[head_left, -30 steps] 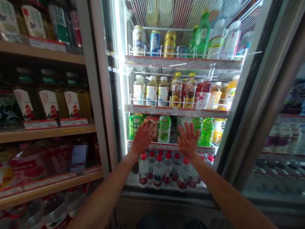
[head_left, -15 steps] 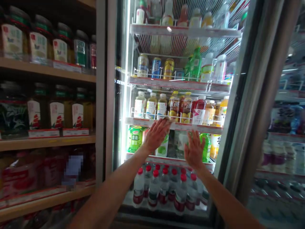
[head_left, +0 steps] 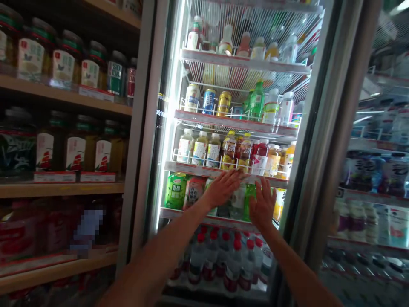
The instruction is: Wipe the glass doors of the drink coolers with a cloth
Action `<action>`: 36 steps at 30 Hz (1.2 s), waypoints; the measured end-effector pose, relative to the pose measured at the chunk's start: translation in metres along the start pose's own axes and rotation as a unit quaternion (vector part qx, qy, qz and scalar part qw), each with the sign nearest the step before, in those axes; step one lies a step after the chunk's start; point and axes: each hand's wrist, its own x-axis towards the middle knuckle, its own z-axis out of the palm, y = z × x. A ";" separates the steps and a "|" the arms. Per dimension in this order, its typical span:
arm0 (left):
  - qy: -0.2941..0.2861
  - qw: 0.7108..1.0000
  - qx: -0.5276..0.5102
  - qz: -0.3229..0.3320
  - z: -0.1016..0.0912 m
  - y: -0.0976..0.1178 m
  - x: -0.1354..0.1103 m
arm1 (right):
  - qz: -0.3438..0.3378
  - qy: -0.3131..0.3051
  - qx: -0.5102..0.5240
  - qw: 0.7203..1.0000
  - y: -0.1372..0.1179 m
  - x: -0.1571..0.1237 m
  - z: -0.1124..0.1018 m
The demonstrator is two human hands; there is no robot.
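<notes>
**Two open hands at a middle shelf of a lit drinks cooler**

The left hand (head_left: pixel 223 187) reaches forward with the palm turned down. Its fingers (head_left: pixel 238 175) are spread and hold nothing, and their tips lie at the red-and-white price rail (head_left: pixel 191 169) along the front of a white wire shelf. Whether they press on the rail cannot be told.

The right hand (head_left: pixel 263 205) is just beside it, lower and to the right, with the palm facing the shelf. Its fingers (head_left: pixel 266 187) point upward, loosely spread, and it too holds nothing. It hangs in front of a clear green plastic bottle (head_left: pixel 250 198), which stands on the shelf under the rail. Contact between hand and bottle is not visible. A pale white-labelled bottle (head_left: pixel 238 202) shows in the gap between the two hands.

On the same shelf, left of the left forearm, stand a bright green-labelled bottle (head_left: pixel 175 192) and a pink-labelled bottle (head_left: pixel 194 192). A yellow drink bottle (head_left: pixel 279 204) stands to the right of the right hand.

Above the rail is a row of pale tea bottles with cream caps (head_left: pixel 200 148), and one shelf higher a row of drink cans (head_left: pixel 207 101). Below the hands, clear water bottles with red caps (head_left: pixel 223 260) are packed close together. The grey metal door frame (head_left: pixel 326 140) of the cooler runs slanting on the right. To the left, wooden shelves (head_left: pixel 64 189) carry dark-lidded glass jars (head_left: pixel 75 149).
</notes>
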 end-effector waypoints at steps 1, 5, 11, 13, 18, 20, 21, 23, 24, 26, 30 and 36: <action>0.012 0.999 0.002 -0.032 -0.004 -0.008 0.000 | 0.003 -0.002 -0.002 1.000 0.004 -0.001 -0.002; 0.135 0.959 0.018 -0.250 -0.017 -0.051 0.010 | 0.021 -0.008 -0.017 1.000 0.027 -0.009 -0.011; 0.027 0.998 0.002 -0.050 0.009 0.006 -0.005 | 0.040 -0.015 -0.016 0.999 0.029 -0.018 -0.016; -0.006 0.999 -0.003 0.053 0.015 0.029 -0.014 | 0.039 -0.019 -0.011 0.999 0.026 -0.020 -0.017; 0.020 0.999 0.009 -0.046 0.009 0.019 0.003 | 0.054 -0.035 -0.022 0.998 0.038 -0.027 -0.023; 0.030 0.993 0.010 -0.112 0.008 0.012 0.012 | 0.062 -0.039 -0.024 0.997 0.042 -0.029 -0.025; 0.028 0.993 0.007 -0.119 0.009 0.014 0.012 | 0.063 -0.039 -0.024 0.997 0.043 -0.031 -0.026; 0.002 0.998 -0.003 -0.067 0.011 0.028 0.002 | 0.060 -0.039 -0.019 0.997 0.040 -0.034 -0.027; -0.019 1.000 -0.011 -0.016 0.012 0.038 -0.006 | 0.054 -0.040 -0.013 0.998 0.037 -0.037 -0.028; -0.058 0.995 -0.024 0.079 0.015 0.057 -0.024 | 0.036 -0.048 0.003 0.998 0.030 -0.041 -0.030; -0.039 0.998 -0.017 0.037 0.022 0.069 -0.026 | 0.007 -0.055 0.050 0.997 0.014 -0.043 -0.035; 0.002 0.990 -0.037 -0.132 0.024 0.054 0.000 | -0.005 -0.043 0.195 0.980 -0.021 -0.017 -0.015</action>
